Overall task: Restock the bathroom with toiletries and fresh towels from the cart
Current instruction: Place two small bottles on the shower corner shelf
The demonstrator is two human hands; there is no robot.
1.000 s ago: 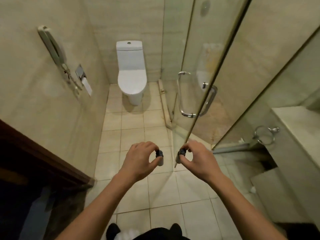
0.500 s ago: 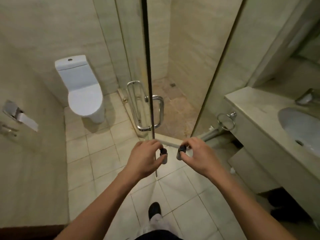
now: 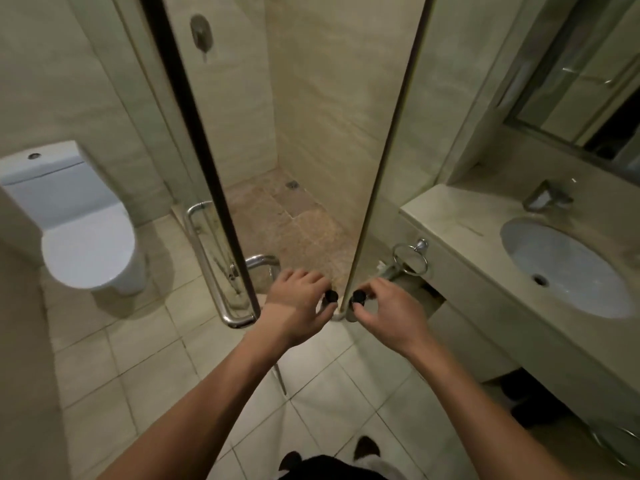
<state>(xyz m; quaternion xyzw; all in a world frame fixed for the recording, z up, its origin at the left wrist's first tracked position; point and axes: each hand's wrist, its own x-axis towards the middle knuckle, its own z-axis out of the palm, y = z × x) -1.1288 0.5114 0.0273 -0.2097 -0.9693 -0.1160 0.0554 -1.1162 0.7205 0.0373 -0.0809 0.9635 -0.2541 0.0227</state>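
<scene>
- The left hand (image 3: 298,306) grips the left bottle (image 3: 330,296), black cap up.
- The right hand (image 3: 389,310) pinches the right bottle (image 3: 358,298) just beside it, also upright.
- The shower floor (image 3: 287,220) lies straight ahead; the worktop (image 3: 450,216) sits to the right, nearer the right hand.

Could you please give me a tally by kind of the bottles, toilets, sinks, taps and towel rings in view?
Bottles: 2, one held in the left hand, one in the right hand
Toilet: 1
Sink: 1
Tap: 1
Towel ring: 1
Total: 6
</scene>
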